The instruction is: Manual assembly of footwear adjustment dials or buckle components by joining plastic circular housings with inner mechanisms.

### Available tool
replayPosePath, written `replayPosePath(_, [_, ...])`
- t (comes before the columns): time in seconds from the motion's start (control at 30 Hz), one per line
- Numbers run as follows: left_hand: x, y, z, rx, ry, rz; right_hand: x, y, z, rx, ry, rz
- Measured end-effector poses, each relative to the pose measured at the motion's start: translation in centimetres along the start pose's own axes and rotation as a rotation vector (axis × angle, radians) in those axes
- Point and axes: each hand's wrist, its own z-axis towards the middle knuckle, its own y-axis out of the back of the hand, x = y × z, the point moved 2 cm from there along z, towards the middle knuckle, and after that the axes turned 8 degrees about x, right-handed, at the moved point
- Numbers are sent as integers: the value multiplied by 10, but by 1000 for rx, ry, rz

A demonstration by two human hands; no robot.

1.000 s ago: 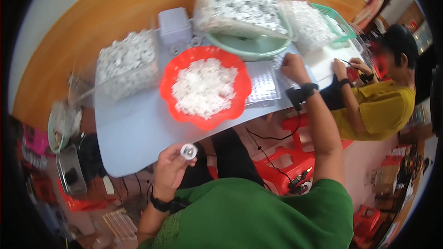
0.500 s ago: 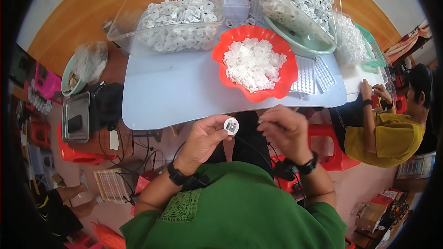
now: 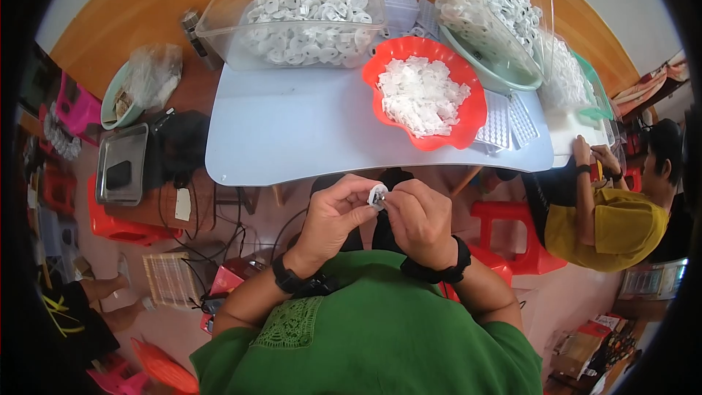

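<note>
Over my lap, just short of the table's front edge, my left hand (image 3: 338, 213) pinches a small round white plastic piece (image 3: 377, 194) by its rim, tilted on edge. My right hand (image 3: 423, 221) has its thumb and fingertips pressed together against the open face of that piece; whatever lies between those fingertips is hidden. Beyond my hands, a red scallop-edged bowl (image 3: 374, 95) on the pale blue table (image 3: 285, 132) holds a heap of small clear-white plastic bits (image 3: 423, 95).
A clear bin (image 3: 212, 25) of white discs stands at the back left. Another tilted clear bin (image 3: 468, 18) rests on a green basin (image 3: 504, 82). White trays (image 3: 494, 123) lie right of the bowl. A person in yellow (image 3: 610, 227) works at the right, near a red stool (image 3: 512, 249).
My right hand has come left and met the round piece in my left hand. That piece has turned from facing up to tilted on edge. The view has shifted slightly.
</note>
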Motion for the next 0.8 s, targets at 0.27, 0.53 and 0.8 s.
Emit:
replayPosePath(0.27, [6, 2, -4, -1, -122, 182, -3, -9, -1, 80, -38, 81])
replayPosePath(0.53, [14, 2, -4, -29, -114, 211, -11, -13, -4, 149, -37, 111])
replayPosePath(0.8, [12, 2, 0, -48, -107, 215, -17, -14, -3, 142, -284, 271])
